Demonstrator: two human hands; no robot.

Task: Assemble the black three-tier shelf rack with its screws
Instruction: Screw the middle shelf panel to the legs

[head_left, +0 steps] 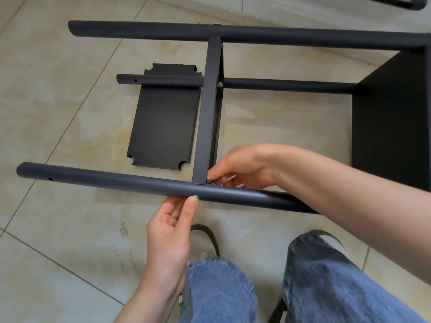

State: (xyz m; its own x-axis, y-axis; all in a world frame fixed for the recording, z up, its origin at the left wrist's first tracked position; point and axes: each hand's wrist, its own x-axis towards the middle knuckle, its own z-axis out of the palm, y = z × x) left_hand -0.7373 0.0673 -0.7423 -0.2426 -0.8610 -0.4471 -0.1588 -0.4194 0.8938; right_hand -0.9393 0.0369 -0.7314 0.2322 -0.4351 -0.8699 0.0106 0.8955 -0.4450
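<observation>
The black rack lies on its side on the tile floor. Its near pole (105, 180) runs left to right in front of me, and the far pole (140, 29) lies parallel at the top. The middle shelf (207, 113) stands on edge between them, and an end shelf (391, 113) closes the right side. My left hand (170, 231) reaches up from below, its straight thumb pressing a silver screw head (196, 197) on the near pole. My right hand (242, 166) is behind that pole at the shelf corner, fingertips pinching a small metal nut (212, 183) that is mostly hidden.
A loose black shelf panel (163, 122) with notched corners lies flat on the floor left of the middle shelf, under a lower pole (279, 85). My legs in jeans (326, 287) and my shoes are at the bottom. Another black part (396, 1) lies at the top right.
</observation>
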